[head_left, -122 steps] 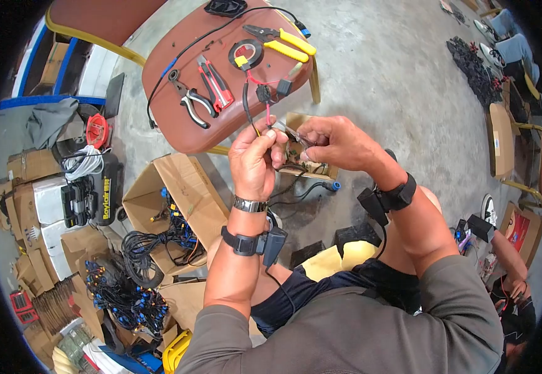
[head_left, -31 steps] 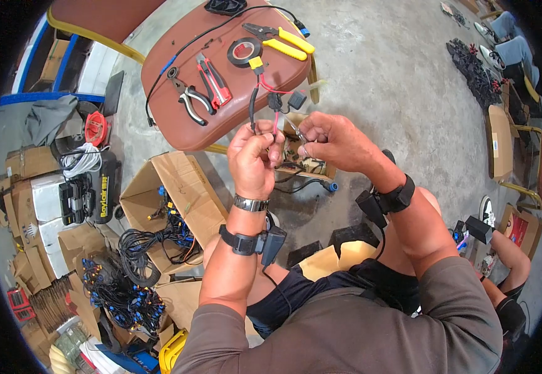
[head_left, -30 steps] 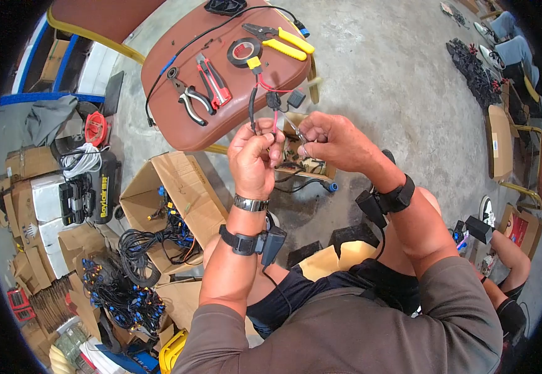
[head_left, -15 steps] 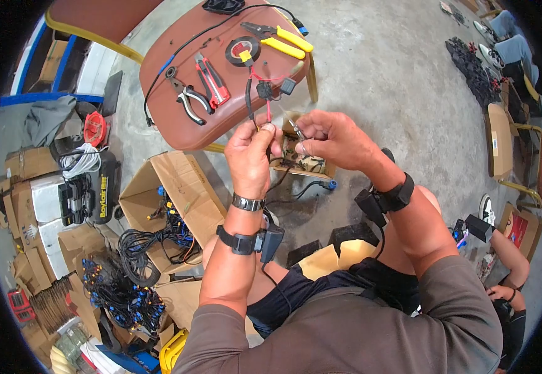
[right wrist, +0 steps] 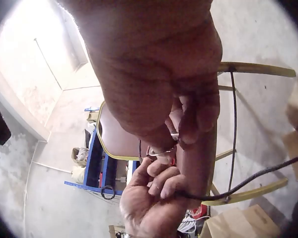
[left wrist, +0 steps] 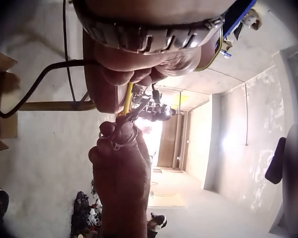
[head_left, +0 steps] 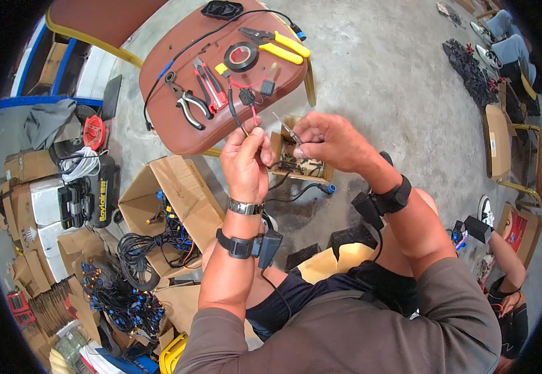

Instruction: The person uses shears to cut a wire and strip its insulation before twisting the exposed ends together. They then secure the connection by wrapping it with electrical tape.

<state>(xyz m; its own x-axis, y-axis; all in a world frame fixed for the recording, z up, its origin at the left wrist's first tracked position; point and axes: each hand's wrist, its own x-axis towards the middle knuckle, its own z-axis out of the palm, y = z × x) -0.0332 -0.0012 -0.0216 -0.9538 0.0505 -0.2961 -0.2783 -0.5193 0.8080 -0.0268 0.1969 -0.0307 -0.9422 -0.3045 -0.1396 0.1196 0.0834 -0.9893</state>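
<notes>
My left hand (head_left: 245, 162) pinches the lower wires of a wiring harness between thumb and fingers. A pink-red wire (head_left: 254, 115) and a black sleeved cable (head_left: 234, 107) rise from that grip. Over the chair seat hang the harness's black fuse holder (head_left: 247, 96), a dark square cap (head_left: 267, 87) and a yellow connector (head_left: 222, 68). My right hand (head_left: 327, 140), just to the right, holds small metal scissors (head_left: 292, 134) pointing up and left. A looped scissor handle (right wrist: 164, 151) shows beneath the right fingers in the right wrist view. The held wire ends are hidden by the left fingers.
On the brown chair seat (head_left: 165, 134) lie pliers (head_left: 191, 107), a red utility knife (head_left: 210, 87), black tape (head_left: 241, 57) and yellow-handled wire strippers (head_left: 277, 45). Below the hands stands a small carton (head_left: 311, 174); a larger one (head_left: 190, 184) with cables is at left.
My left hand has moved left, away from the scissors, carrying the harness with it. The yellow connector now sits beside the tape. My right hand keeps its hold on the scissors, nearly in place.
</notes>
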